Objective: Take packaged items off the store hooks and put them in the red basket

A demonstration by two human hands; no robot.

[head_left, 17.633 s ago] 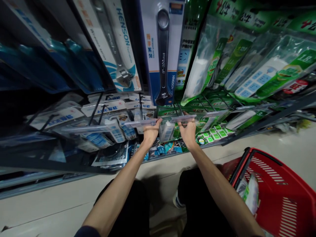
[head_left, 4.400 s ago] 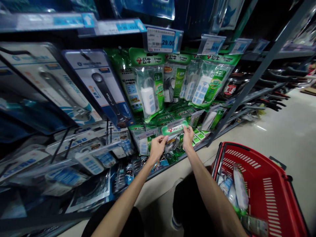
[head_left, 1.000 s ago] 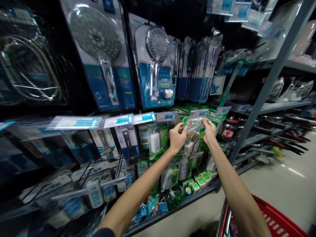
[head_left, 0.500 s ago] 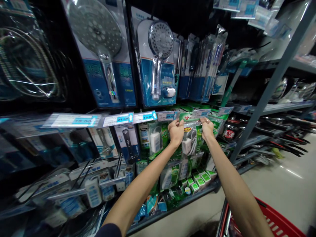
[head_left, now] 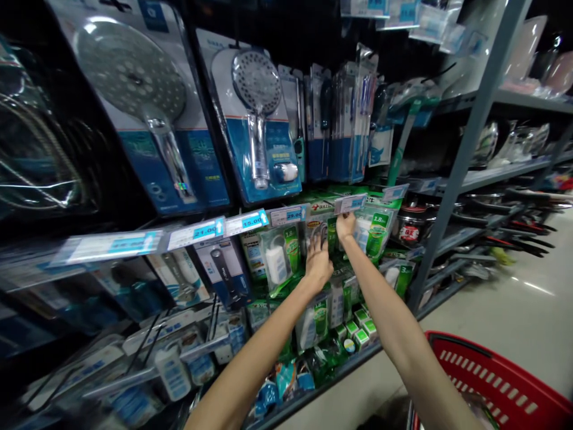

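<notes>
My left hand (head_left: pixel 319 264) lies over the front of a hanging power strip pack (head_left: pixel 332 234), its fingers stretched upward and apart against the plastic. Green and clear packaging shows around the fingers, with a white cord partly covered. Higher and to the right, my right hand (head_left: pixel 346 226) is closed at the lower edge of a price tag (head_left: pixel 350 203) at the front of the hooks. Part of the grip is hidden behind the fingers. Left of my left hand hangs another power strip pack (head_left: pixel 279 260), and a green and white pack (head_left: pixel 375 230) hangs right of my right hand.
Packaged shower heads (head_left: pixel 257 113) hang above the price tags. Small green and white boxes (head_left: pixel 360 334) stand on the bottom shelf. A grey shelf post (head_left: pixel 465 143) rises on the right, pans with handles beyond it. A red shopping basket (head_left: pixel 501 382) is at lower right.
My left hand has come down from the pack's top edge onto its front. The right hand has moved left and up from the pack's corner to the price tag. The view has shifted right.
</notes>
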